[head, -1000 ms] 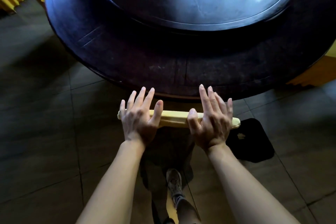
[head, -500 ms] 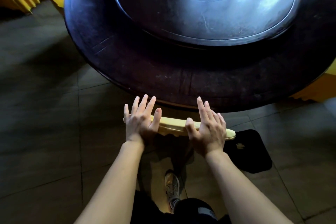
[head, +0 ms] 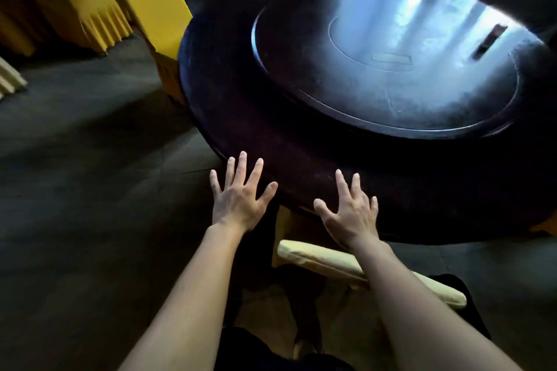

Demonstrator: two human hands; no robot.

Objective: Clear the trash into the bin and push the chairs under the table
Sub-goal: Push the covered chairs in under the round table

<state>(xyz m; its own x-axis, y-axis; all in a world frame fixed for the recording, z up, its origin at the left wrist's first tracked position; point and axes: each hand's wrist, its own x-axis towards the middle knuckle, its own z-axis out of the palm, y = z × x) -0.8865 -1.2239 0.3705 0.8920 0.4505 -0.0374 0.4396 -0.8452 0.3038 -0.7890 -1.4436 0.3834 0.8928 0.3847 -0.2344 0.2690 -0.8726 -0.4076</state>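
Observation:
A chair with a yellow-covered top rail (head: pixel 328 262) stands tucked against the near edge of the large round dark table (head: pixel 271 141). My left hand (head: pixel 238 199) hovers above the table's edge with fingers spread and nothing in it. My right hand (head: pixel 349 214) is also spread and empty, just above the chair's rail, apart from it. My right forearm crosses over the rail and hides its middle. A glossy round turntable (head: pixel 391 69) sits on the table top.
Another yellow-covered chair (head: pixel 150 9) stands at the table's far left edge. More yellow-covered chairs (head: pixel 75 3) are grouped at the upper left. A small dark object (head: pixel 488 39) lies on the turntable. A dark mat (head: pixel 470 304) lies on the tiled floor (head: pixel 90 190) under the chair's right end.
Both hands have lifted off the chair's top rail and now hover open. The view has swung left and upward, showing more chairs at the left.

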